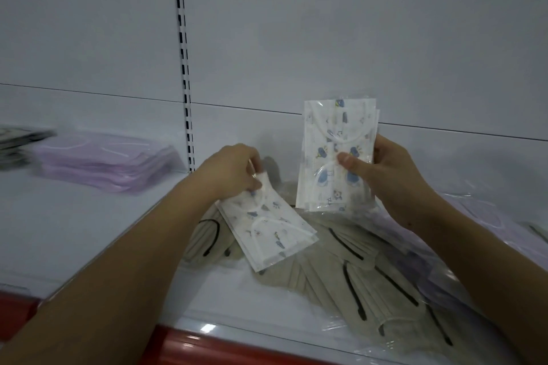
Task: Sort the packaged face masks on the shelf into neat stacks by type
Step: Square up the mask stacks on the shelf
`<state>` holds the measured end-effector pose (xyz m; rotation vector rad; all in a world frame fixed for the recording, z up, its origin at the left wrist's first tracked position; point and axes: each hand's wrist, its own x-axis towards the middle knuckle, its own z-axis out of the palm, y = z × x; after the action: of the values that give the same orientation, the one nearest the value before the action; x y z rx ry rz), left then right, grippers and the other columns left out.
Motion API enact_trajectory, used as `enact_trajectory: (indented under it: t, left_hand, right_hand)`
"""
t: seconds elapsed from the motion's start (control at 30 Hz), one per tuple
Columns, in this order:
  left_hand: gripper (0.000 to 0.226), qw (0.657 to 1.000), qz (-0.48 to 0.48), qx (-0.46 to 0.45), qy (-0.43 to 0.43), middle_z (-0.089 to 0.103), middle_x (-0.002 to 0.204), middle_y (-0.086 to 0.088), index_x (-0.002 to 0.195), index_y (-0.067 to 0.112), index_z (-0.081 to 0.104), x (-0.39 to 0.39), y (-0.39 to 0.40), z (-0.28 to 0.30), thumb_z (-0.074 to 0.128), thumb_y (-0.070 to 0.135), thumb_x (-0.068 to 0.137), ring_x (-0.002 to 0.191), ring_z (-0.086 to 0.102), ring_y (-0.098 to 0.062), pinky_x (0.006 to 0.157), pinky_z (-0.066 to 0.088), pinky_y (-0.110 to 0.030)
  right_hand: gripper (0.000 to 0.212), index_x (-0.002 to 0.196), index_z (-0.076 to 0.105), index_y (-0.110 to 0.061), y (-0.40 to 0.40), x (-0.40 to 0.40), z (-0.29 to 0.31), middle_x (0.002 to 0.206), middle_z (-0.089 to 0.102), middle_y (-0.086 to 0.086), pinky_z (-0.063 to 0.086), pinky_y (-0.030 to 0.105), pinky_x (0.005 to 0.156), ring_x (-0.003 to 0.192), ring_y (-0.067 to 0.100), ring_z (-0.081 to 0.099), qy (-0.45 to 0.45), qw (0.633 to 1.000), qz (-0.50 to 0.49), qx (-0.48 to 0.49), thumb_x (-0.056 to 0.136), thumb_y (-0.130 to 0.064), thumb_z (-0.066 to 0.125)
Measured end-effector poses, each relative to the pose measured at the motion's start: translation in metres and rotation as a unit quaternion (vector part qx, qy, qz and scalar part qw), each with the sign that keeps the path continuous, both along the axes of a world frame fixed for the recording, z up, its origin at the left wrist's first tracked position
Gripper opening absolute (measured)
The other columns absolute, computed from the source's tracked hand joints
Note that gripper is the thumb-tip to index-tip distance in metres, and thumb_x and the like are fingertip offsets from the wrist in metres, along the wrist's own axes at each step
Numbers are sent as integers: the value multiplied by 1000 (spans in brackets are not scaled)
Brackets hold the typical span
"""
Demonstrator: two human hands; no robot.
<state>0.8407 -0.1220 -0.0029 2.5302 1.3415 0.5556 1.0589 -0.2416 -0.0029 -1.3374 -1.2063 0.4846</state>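
Head view: left hand (234, 170) fingers pinching one printed mask pack (268, 230), right hand (382, 170) fingers gripping upright printed stack (332, 157).

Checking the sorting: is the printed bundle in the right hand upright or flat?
Upright: the printed mask bundle stands on end, gripped by the right hand.

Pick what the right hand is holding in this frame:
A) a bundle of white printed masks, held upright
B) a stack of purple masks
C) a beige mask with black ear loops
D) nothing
A: the right hand grips a bundle of white printed masks upright above the shelf, while the purple stack lies far left and the beige masks lie below.
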Motion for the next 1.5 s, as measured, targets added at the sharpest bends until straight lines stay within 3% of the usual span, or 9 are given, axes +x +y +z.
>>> enact_trajectory:
  t: [0.13, 0.3, 0.47, 0.73, 0.83, 0.97, 1.07, 1.17, 1.5]
  left_hand:
    - [17, 974, -56, 56, -210, 63, 86, 15, 90, 31, 60, -3, -7, 12, 68, 16, 91, 81, 60, -7, 63, 44, -14]
    - [23, 890, -160, 186, -385, 67, 98, 16, 101, 26, 64, 1, -29, 20, 62, 4, 92, 94, 61, 7, 86, 42, -7]
    - [8, 830, -165, 333, -415, 62, 97, 14, 98, 18, 68, 19, -41, 19, 68, 17, 90, 96, 58, -12, 87, 43, -18]
    - [14, 838, -146, 410, -330, 63, 120, -9, 95, 10, 69, 48, -35, 9, 66, 23, 92, 112, 52, -24, 96, 41, -26]
    - [19, 836, -143, 405, -342, 60, 116, -5, 103, 9, 67, 45, -36, 12, 65, 26, 93, 110, 50, -20, 95, 38, -18]
    - [20, 871, -64, 223, -433, 55, 108, 10, 109, 22, 55, 26, -36, 23, 45, 37, 102, 100, 54, -10, 84, 42, -24]
    - [22, 985, 29, 113, -126, 67, 99, 5, 104, 21, 62, 9, -16, 14, 50, 38, 100, 85, 59, -15, 73, 40, -28]
    - [46, 990, -16, -43, 133, 59, 107, 9, 122, 22, 60, 8, -13, 0, 60, 56, 91, 96, 56, -14, 81, 42, -28]
    - [64, 989, -31, -74, 123, 56, 128, 1, 138, 12, 52, 11, -10, -7, 73, 44, 86, 116, 54, -18, 86, 38, -21]
  right_hand:
    - [28, 120, 66, -14, -1, 4, 5, 108, 75, -1, 59, 46, 89, 98, 18, 73, 39, 998, -29, 37, 92, -10, 68]
    - [29, 122, 64, -16, -4, 4, 9, 109, 74, -2, 58, 47, 90, 97, 15, 73, 51, 997, -30, 47, 94, -9, 64]
    - [28, 117, 65, -21, -11, -23, 3, 113, 74, 1, 54, 52, 96, 106, 22, 70, 8, 996, 83, 37, 95, -4, 60]
    - [39, 117, 63, -27, -16, -47, 4, 112, 73, -1, 55, 32, 93, 104, 12, 70, 147, 961, 230, -36, 92, -52, 47]
    - [19, 113, 64, -22, -13, -45, -2, 106, 75, 3, 58, 38, 91, 97, 17, 73, 19, 986, 165, -20, 95, -26, 64]
    - [25, 118, 63, -11, -11, -30, 0, 106, 76, 5, 57, 49, 90, 96, 22, 74, 39, 996, 82, 9, 93, -7, 64]
    - [22, 115, 65, -13, -9, -17, 5, 105, 76, 2, 57, 47, 92, 96, 18, 74, 55, 998, 25, 27, 94, -8, 63]
    - [24, 118, 65, -13, -4, -7, 6, 104, 76, 1, 56, 46, 93, 96, 16, 73, 55, 998, -10, 25, 94, -12, 65]
    - [29, 122, 64, -13, -3, -6, 3, 106, 75, 0, 58, 39, 88, 96, 14, 73, 40, 999, -8, 11, 93, -11, 66]
